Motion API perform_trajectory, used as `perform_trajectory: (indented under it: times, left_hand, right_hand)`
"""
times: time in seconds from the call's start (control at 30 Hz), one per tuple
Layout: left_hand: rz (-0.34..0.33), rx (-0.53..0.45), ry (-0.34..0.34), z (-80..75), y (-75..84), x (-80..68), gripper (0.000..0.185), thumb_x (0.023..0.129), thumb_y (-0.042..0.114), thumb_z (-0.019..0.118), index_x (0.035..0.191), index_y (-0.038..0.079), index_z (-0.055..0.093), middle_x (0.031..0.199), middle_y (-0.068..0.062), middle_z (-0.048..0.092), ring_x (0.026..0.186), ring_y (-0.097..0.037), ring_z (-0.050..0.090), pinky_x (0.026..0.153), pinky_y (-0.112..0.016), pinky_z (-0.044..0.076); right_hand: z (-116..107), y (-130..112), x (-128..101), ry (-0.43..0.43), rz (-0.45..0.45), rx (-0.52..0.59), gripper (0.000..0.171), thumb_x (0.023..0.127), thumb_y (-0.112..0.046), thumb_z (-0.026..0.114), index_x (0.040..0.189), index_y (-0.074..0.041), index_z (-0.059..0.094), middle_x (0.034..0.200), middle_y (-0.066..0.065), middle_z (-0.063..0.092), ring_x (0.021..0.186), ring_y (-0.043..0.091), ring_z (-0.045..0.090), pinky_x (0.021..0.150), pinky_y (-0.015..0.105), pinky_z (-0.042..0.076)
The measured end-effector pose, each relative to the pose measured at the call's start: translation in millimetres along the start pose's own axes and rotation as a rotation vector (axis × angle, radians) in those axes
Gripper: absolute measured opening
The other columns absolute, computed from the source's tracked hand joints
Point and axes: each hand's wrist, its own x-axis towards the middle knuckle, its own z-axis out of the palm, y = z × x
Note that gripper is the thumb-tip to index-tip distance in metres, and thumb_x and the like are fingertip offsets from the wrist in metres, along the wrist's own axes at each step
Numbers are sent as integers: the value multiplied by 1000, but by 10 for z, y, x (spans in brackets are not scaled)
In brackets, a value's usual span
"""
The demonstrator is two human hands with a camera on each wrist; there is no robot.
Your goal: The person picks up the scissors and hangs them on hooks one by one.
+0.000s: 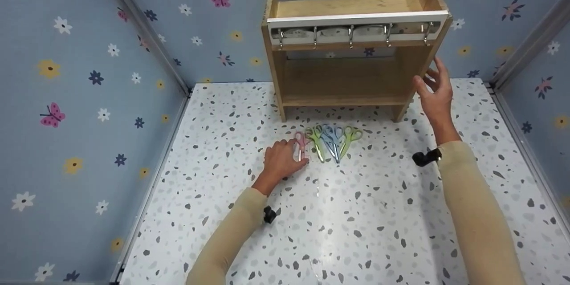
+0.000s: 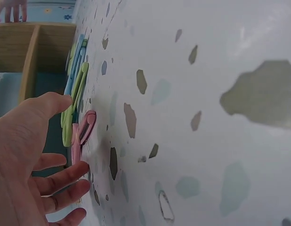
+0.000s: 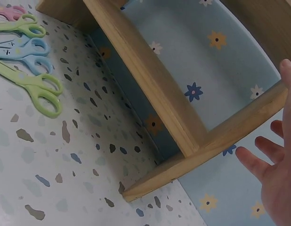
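A pair of pink scissors (image 1: pixel 300 140) lies on the speckled table at the left end of a row of scissors. My left hand (image 1: pixel 281 159) is beside it, thumb and fingers apart; in the left wrist view the pink handle (image 2: pixel 87 127) shows beyond the gap between them. To its right lie green scissors (image 1: pixel 319 148), overlapping blue scissors (image 1: pixel 337 155) and another green pair (image 1: pixel 346 143). By the right side of a wooden shelf (image 1: pixel 343 99) my right hand (image 1: pixel 438 98) is raised, fingers spread and holding nothing. Whether its thumb touches the side panel I cannot tell.
Across the shelf's upper front runs a white rail (image 1: pixel 356 18) with several metal hooks (image 1: pixel 351 38). The shelf stands against the flowered back wall (image 1: pixel 213 35). Flowered side walls (image 1: pixel 89 120) border the table (image 1: pixel 356 231) left and right.
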Motion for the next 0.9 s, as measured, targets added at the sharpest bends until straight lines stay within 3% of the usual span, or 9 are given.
perform_trajectory:
  times: [0.43, 0.9]
  left_hand:
    - [9, -4, 28, 70, -32, 75, 59, 97, 59, 82, 141, 19, 78, 121, -13, 79, 114, -34, 74, 93, -54, 61]
    - [-15, -23, 29, 123, -27, 95, 56, 95, 55, 86, 140, 21, 80, 121, -12, 77, 114, -32, 72, 97, -54, 60]
  right_hand:
    - [33, -25, -7, 5, -18, 10, 69, 118, -35, 58, 179, -33, 28, 174, 14, 52, 162, 35, 54, 127, 51, 53]
    - [103, -36, 0, 14, -27, 28, 66, 119, -28, 55, 180, -28, 29, 176, 12, 50, 158, 33, 57, 127, 50, 53]
